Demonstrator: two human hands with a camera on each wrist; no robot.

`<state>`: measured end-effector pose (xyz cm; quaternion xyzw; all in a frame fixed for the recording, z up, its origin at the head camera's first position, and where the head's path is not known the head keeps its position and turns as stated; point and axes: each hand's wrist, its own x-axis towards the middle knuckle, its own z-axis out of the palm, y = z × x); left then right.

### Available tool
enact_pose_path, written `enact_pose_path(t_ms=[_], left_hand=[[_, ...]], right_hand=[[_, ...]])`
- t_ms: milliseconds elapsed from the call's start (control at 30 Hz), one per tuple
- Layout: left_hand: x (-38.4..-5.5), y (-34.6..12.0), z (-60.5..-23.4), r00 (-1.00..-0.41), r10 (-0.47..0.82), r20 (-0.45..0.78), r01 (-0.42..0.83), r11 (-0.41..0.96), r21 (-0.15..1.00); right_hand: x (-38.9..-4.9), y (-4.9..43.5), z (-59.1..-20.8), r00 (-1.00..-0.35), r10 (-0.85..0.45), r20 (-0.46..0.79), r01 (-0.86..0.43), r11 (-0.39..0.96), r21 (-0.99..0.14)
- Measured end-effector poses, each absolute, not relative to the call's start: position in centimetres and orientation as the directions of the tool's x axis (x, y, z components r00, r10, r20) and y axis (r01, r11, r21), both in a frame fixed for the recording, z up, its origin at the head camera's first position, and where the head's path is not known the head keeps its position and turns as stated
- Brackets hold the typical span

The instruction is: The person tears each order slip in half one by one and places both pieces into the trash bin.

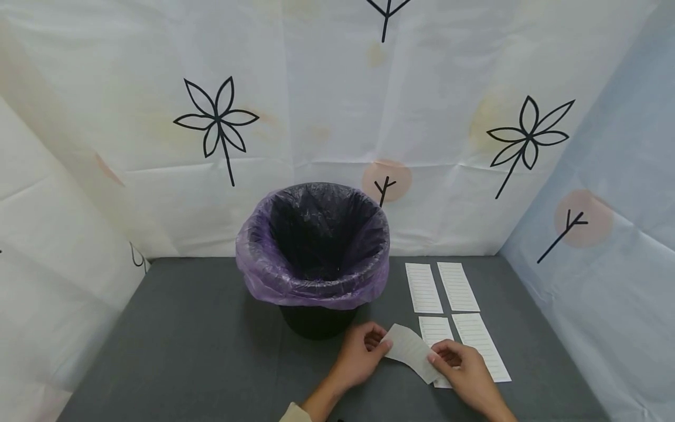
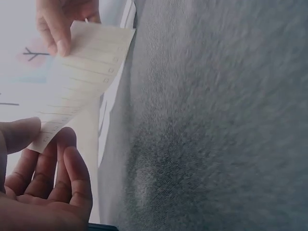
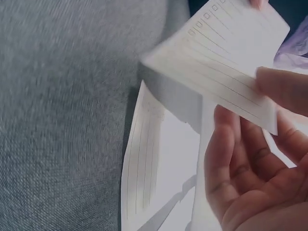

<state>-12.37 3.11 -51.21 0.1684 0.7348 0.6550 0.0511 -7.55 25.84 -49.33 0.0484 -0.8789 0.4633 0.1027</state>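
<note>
A lined paper slip with small checkboxes along one edge [image 1: 411,350] is stretched between both hands, bowed in the middle. My left hand [image 1: 360,357] pinches its left end between thumb and fingers, as the left wrist view shows the thumb on top of the paper [image 2: 86,72]. At the other end my right hand [image 1: 464,372] pinches it the same way, with fingers [image 3: 250,149] curled beneath. The held slip overlaps a similar slip [image 1: 435,328] lying on the table, partly hidden by it and the right hand.
Beside that slip lie three more lined slips, among them one at the front right [image 1: 481,346]. A black bin [image 1: 316,319] with a purple liner bag [image 1: 311,293] stands behind the left hand on the grey tabletop [image 1: 184,351]. Patterned white cloth [image 1: 327,88] hangs around the table.
</note>
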Motion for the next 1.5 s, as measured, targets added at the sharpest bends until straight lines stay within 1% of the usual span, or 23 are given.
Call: enact_pose_path(t_ms=[100, 200, 333, 467, 567, 733, 800, 933, 1100, 1267, 1500], left_hand=[[-11.6, 2.6, -50.9, -0.943, 0.300, 0.146, 0.165, 0.039, 0.986], [-10.7, 1.7, -50.6, -0.949, 0.281, 0.145, 0.148, -0.011, 0.989], [-9.7, 0.2, -50.3, -0.958, 0.255, 0.128, 0.124, -0.034, 0.992], [-8.9, -1.5, -50.1, -0.963, 0.251, 0.101, 0.096, -0.030, 0.995], [-8.4, -2.9, -49.7, -0.961, 0.257, 0.098, 0.096, -0.020, 0.995], [-8.2, -4.8, -49.0, -0.959, 0.247, 0.140, 0.149, 0.018, 0.989], [-8.2, -5.5, -48.6, -0.960, 0.237, 0.152, 0.164, 0.030, 0.986], [-8.4, -6.5, -47.7, -0.963, 0.220, 0.154, 0.167, 0.045, 0.985], [-8.8, -7.5, -46.7, -0.958, 0.229, 0.171, 0.184, 0.034, 0.982], [-9.4, -8.1, -45.7, -0.948, 0.231, 0.217, 0.226, 0.014, 0.974], [-10.1, -8.2, -44.1, -0.940, 0.254, 0.228, 0.239, 0.013, 0.971]], right_hand=[[-7.4, 25.9, -48.9, -0.984, 0.015, 0.180, -0.149, 0.498, -0.855], [-7.1, 25.9, -48.7, -0.987, 0.009, 0.158, -0.142, 0.401, -0.905], [-6.8, 25.3, -48.5, -0.993, 0.024, 0.111, -0.100, 0.287, -0.953], [-6.6, 24.1, -48.0, -0.998, 0.029, 0.058, -0.049, 0.236, -0.970], [-6.6, 23.2, -47.6, -0.996, -0.011, 0.083, -0.084, 0.222, -0.972], [-7.0, 21.3, -46.9, -0.978, -0.099, 0.184, -0.200, 0.188, -0.962], [-7.2, 20.6, -46.6, -0.970, -0.129, 0.207, -0.227, 0.170, -0.959], [-7.8, 19.3, -46.1, -0.960, -0.167, 0.225, -0.252, 0.158, -0.955], [-8.7, 18.4, -45.3, -0.959, -0.186, 0.212, -0.243, 0.167, -0.955], [-9.4, 18.2, -44.3, -0.949, -0.221, 0.224, -0.263, 0.169, -0.950], [-10.3, 18.3, -42.6, -0.927, -0.270, 0.258, -0.310, 0.169, -0.936]])
